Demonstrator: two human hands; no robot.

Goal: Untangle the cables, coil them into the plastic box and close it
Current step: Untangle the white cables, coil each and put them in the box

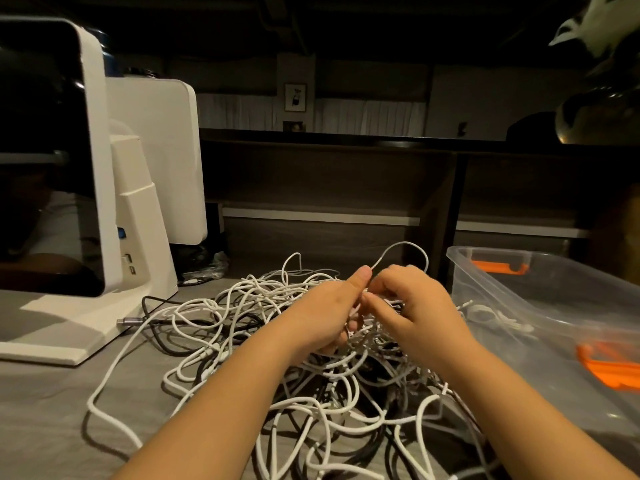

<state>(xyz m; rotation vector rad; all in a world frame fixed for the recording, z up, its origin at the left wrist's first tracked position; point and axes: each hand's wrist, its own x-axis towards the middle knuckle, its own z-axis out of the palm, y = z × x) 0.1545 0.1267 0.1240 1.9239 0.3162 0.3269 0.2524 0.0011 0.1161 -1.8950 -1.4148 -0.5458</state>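
Note:
A big tangle of white and black cables (270, 344) lies spread over the grey table in front of me. My left hand (329, 313) and my right hand (412, 306) meet above the pile's far middle. Both grip white cable strands; the left thumb pinches a white cable that rises in a loop (405, 249) above my fingers. A clear plastic box (540, 306) with orange latches (502, 266) stands open to the right, with a few white cables inside near its left wall.
A white machine (135, 216) with a dark window stands at the left on a white base. A cable with a metal plug (130, 321) lies by that base. Dark shelving runs behind the table.

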